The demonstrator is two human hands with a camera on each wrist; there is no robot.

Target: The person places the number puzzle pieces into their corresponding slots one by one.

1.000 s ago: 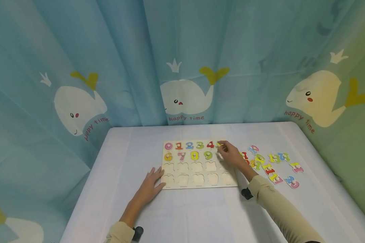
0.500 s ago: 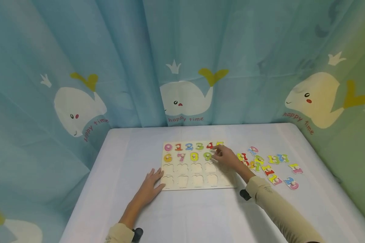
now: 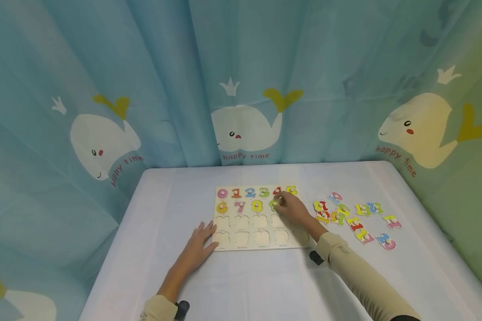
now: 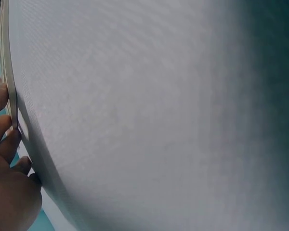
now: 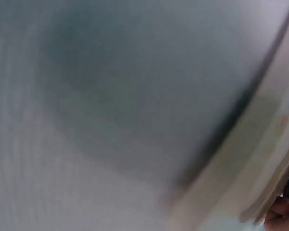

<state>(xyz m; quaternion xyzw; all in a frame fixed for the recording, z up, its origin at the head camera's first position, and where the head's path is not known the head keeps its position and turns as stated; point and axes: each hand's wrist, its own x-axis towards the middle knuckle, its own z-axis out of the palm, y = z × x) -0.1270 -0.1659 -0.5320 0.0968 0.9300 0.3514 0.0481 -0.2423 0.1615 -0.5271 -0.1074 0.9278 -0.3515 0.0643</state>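
A wooden number puzzle board (image 3: pixel 261 243) lies on the white table. Coloured digits 0 to 5 fill its top row, and 6 to 9 stand in the second row. The two lower rows are bare slots. My right hand (image 3: pixel 292 209) is over the board's right part, its bent fingertips at the green 9 (image 3: pixel 273 205). Whether they pinch the piece is hidden. My left hand (image 3: pixel 198 244) lies flat on the table with straight fingers against the board's lower left corner. The left wrist view shows those fingers (image 4: pixel 5 139) at the board's edge (image 4: pixel 10 72).
Several loose coloured number pieces (image 3: pixel 357 216) are scattered on the table (image 3: pixel 265 276) right of the board. Blue whale-print curtains (image 3: pixel 241 89) close in the back and both sides. The right wrist view is blurred, showing only cloth and the board's edge (image 5: pixel 250 159).
My right hand has moved left and a little nearer, from the yellow 5 at the top right to the green 9. The 5 now sits uncovered. The left hand has stayed put.
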